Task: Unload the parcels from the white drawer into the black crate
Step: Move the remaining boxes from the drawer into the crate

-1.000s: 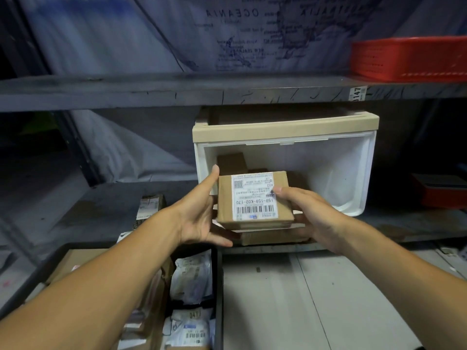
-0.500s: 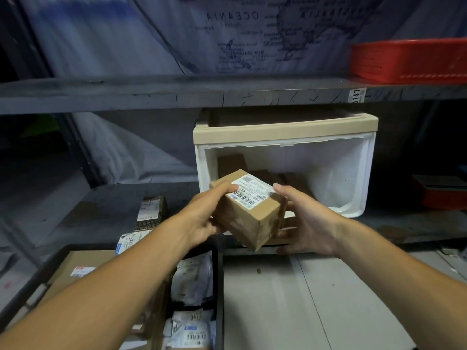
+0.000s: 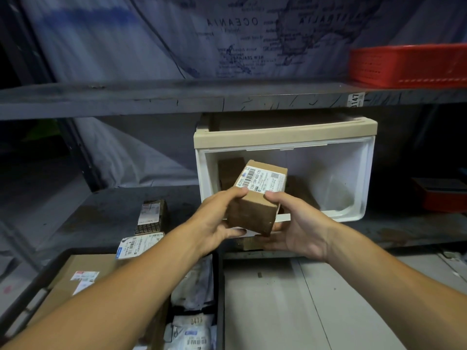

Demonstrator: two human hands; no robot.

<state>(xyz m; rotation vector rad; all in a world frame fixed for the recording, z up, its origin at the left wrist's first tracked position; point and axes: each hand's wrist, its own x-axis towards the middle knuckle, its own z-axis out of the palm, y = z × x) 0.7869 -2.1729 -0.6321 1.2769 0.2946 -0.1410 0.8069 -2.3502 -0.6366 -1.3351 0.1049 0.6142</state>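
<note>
The white drawer (image 3: pixel 283 178) opens toward the viewer, its right half bare, brown parcels (image 3: pixel 228 170) crowding its left. The upper shelf (image 3: pixel 177 99) hangs low above it. Near left, the black crate (image 3: pixel 219 299) is packed with parcels; the floor (image 3: pixel 316 311) to the right lies open.

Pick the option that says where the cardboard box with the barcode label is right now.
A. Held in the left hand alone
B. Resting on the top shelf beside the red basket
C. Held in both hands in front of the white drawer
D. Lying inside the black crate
C: the cardboard box is gripped by the left hand and the right hand in front of the white drawer, not yet in the black crate.
</note>
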